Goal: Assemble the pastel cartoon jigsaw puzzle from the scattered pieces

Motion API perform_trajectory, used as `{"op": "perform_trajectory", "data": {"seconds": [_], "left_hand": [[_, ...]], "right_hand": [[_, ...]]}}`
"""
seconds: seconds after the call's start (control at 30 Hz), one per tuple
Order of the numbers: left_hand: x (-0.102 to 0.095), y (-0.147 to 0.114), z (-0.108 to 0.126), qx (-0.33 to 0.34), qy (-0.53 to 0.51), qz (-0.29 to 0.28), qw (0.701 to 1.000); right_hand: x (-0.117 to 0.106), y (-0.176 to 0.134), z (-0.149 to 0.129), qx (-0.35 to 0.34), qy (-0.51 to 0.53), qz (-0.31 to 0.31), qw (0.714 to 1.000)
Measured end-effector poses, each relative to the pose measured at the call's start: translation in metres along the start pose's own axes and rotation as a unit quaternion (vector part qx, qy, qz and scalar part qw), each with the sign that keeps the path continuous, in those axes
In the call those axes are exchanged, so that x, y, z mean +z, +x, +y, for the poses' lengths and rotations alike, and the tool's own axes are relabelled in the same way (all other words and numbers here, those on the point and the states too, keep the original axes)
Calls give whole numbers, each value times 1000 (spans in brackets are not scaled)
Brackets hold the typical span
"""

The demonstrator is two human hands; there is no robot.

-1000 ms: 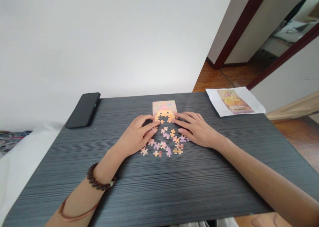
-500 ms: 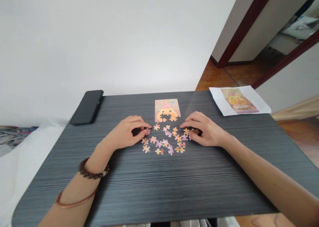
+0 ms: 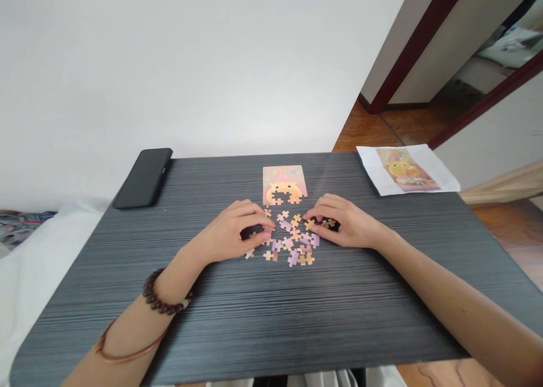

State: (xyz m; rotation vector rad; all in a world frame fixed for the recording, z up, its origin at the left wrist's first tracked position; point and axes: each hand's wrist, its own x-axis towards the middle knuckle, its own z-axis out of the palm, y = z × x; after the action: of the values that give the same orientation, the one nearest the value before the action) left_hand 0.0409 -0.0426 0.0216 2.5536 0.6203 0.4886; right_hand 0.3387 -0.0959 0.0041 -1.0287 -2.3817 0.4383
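Observation:
A partly assembled puzzle [image 3: 284, 179] showing an orange figure lies at the far middle of the dark table [image 3: 275, 313]. Several loose puzzle pieces [image 3: 292, 246] are scattered just in front of it. My left hand [image 3: 231, 234] rests on the left edge of the pile with its fingers curled over some pieces; I cannot see whether one is pinched. My right hand [image 3: 348, 226] sits at the right edge, with thumb and forefinger closed on a small orange piece [image 3: 310, 224]. Another piece lies under its palm.
A black phone [image 3: 144, 177] lies at the table's far left corner. A printed sheet with the puzzle's picture [image 3: 407, 169] sits at the far right corner. A white wall stands behind the table, and a wooden floor and doorway lie to the right. White fabric lies at the left.
Both hands drew back from the assembled puzzle to the loose pieces. The left hand then shifted right into the pile, pushing the pieces closer together.

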Motion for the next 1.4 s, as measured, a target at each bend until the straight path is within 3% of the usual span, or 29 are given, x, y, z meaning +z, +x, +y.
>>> {"op": "perform_trajectory", "data": {"seconds": [0.17,0.4,0.63,0.8,1.1,1.23,1.4], "left_hand": [[8,1,13,58,14,0,998],[15,1,15,72,24,9,997],[6,3,8,11,51,54,997],[-8,-3,-13,-84,70,-1,994],[-23,-6,-9,-53,-12,-112,992],[-23,-6,-9,-64,-13,-123,990],[-18,-6,-12,-61,-12,-88,994]], "right_hand": [[-1,0,4,9,16,10,1000],[-2,2,2,60,31,28,997],[-11,1,3,3,51,-51,997],[-8,1,2,25,48,-38,998],[-7,-4,7,26,44,-19,999],[-4,-4,7,25,42,-3,999],[-2,-4,5,21,11,-1,1000]]}}
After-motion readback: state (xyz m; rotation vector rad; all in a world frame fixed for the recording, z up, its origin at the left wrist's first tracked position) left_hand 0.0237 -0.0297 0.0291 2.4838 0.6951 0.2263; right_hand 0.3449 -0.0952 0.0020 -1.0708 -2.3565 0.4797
